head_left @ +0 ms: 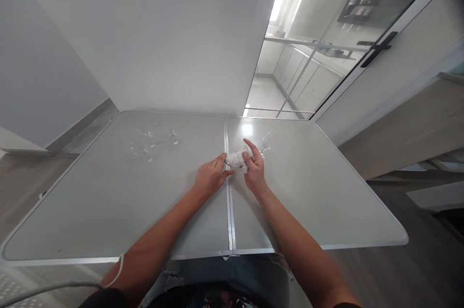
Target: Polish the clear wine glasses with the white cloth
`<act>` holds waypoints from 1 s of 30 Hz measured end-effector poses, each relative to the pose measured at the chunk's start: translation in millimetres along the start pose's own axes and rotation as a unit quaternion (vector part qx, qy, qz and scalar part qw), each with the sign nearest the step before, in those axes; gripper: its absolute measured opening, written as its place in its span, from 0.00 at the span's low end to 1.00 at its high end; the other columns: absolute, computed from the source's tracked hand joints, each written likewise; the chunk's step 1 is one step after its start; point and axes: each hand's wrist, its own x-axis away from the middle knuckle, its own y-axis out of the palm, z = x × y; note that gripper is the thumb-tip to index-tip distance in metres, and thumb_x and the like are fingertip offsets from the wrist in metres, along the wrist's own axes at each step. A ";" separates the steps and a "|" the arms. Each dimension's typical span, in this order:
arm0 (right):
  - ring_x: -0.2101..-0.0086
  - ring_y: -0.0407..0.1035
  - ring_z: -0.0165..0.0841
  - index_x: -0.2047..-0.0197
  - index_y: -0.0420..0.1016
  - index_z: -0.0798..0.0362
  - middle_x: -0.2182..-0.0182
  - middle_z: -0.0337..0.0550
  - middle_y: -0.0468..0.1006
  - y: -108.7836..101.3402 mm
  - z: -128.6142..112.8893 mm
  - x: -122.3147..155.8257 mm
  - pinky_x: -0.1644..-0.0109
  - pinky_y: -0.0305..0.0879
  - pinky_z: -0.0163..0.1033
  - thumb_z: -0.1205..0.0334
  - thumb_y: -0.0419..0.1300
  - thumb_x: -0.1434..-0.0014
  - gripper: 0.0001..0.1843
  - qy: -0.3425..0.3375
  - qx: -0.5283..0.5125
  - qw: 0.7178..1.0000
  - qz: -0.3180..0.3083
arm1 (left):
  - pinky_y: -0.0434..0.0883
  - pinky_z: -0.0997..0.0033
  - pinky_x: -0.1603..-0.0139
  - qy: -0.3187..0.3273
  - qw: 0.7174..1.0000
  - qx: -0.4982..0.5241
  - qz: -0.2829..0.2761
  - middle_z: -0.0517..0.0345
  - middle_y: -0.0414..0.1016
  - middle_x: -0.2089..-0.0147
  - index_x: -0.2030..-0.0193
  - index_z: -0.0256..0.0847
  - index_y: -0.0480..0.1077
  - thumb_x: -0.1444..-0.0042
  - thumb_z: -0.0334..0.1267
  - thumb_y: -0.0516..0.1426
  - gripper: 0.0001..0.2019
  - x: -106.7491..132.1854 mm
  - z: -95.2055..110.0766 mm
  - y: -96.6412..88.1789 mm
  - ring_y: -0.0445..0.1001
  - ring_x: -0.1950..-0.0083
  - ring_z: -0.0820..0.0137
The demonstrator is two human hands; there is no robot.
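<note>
Both my hands meet over the middle seam of a grey folding table [108,201]. Between them is a small white object [235,158], maybe a roll of tape or a wad of paper. My left hand [210,176] pinches its left end with thumb and fingers. My right hand [254,168] grips its right side, the forefinger stretched over the top. Just beyond my right hand lies a clear piece of glass or plastic [266,143]. Several small clear and white fragments [154,141] are scattered on the table's far left half.
A white wall stands behind the table. At the right is a glass sliding door [326,56] with a black handle. A grey cable [54,286] runs by my left arm at the near edge. Wooden floor surrounds the table.
</note>
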 end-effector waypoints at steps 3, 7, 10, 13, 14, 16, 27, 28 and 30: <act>0.72 0.67 0.31 0.34 0.66 0.45 0.72 0.35 0.71 -4.9 -1.4 -1.6 0.66 0.67 0.37 0.47 0.62 0.39 0.32 -0.002 -0.020 1.000 0.021 | 0.71 0.65 0.57 0.002 1.000 0.009 0.017 0.42 0.80 0.49 0.34 0.38 0.63 0.36 0.55 0.55 0.29 -0.1 0.6 -1.1 0.80 0.55 0.58; 0.64 0.72 0.32 0.36 0.65 0.42 0.63 0.37 0.76 -16.5 3.0 -10.1 0.59 0.70 0.38 0.46 0.61 0.38 0.29 -0.013 -0.090 0.993 0.077 | 0.67 0.59 0.43 -0.027 0.994 0.078 0.067 0.49 0.82 0.56 0.36 0.40 0.64 0.37 0.53 0.59 0.28 -1.3 -3.8 -7.3 0.79 0.59 0.62; 0.56 0.73 0.36 0.42 0.70 0.46 0.54 0.43 0.78 -16.8 9.6 -15.4 0.53 0.71 0.41 0.43 0.62 0.38 0.26 0.005 -0.110 0.992 0.055 | 0.70 0.63 0.51 -0.102 0.976 0.176 0.075 0.58 0.79 0.63 0.35 0.44 0.64 0.39 0.54 0.60 0.29 -2.5 -6.1 -12.9 0.76 0.65 0.67; 0.51 0.73 0.40 0.49 0.74 0.50 0.51 0.47 0.78 -9.5 14.7 -16.2 0.52 0.72 0.45 0.42 0.62 0.38 0.23 0.044 -0.129 0.991 0.004 | 0.69 0.70 0.64 -0.128 0.929 0.348 0.020 0.60 0.77 0.65 0.36 0.44 0.63 0.36 0.56 0.55 0.27 -3.6 -4.6 -11.9 0.73 0.68 0.70; 0.51 0.73 0.41 0.50 0.74 0.49 0.51 0.47 0.78 -7.0 15.5 -15.6 0.53 0.73 0.45 0.43 0.62 0.38 0.21 0.055 -0.140 0.989 -0.003 | 0.69 0.71 0.65 -0.112 0.907 0.407 -0.005 0.58 0.77 0.63 0.36 0.42 0.63 0.35 0.55 0.53 0.26 -4.0 -3.7 -9.8 0.73 0.68 0.71; 0.53 0.73 0.40 0.52 0.74 0.47 0.52 0.45 0.78 -3.2 16.2 -13.7 0.55 0.74 0.46 0.44 0.62 0.39 0.19 0.072 -0.163 0.984 -0.006 | 0.70 0.70 0.63 -0.080 0.867 0.491 -0.038 0.54 0.79 0.60 0.39 0.39 0.64 0.35 0.54 0.53 0.25 -4.8 -2.1 -4.5 0.75 0.65 0.70; 0.41 0.66 0.45 0.55 0.72 0.46 0.45 0.47 0.76 12.7 14.2 9.2 0.37 0.62 0.56 0.46 0.52 0.32 0.15 -0.124 0.142 0.976 -0.110 | 0.70 0.72 0.69 -0.159 0.850 0.501 -0.034 0.60 0.71 0.76 0.68 0.39 0.66 0.35 0.55 0.51 0.21 -8.0 7.0 -2.9 0.73 0.74 0.70; 0.37 0.61 0.46 0.57 0.72 0.46 0.43 0.47 0.75 13.0 12.0 9.6 0.32 0.55 0.59 0.48 0.51 0.31 0.14 -0.172 0.216 0.949 -0.149 | 0.69 0.71 0.69 -0.153 0.871 0.466 -0.038 0.58 0.72 0.76 0.69 0.38 0.67 0.35 0.51 0.51 0.19 -8.0 5.4 -4.4 0.73 0.74 0.69; 0.32 0.54 0.45 0.59 0.73 0.46 0.41 0.44 0.74 12.6 6.4 8.7 0.27 0.39 0.62 0.54 0.50 0.31 0.12 -0.243 0.339 0.882 -0.220 | 0.69 0.69 0.68 -0.128 0.929 0.341 -0.057 0.54 0.75 0.75 0.72 0.38 0.69 0.39 0.41 0.54 0.13 -7.9 0.2 -7.7 0.75 0.72 0.66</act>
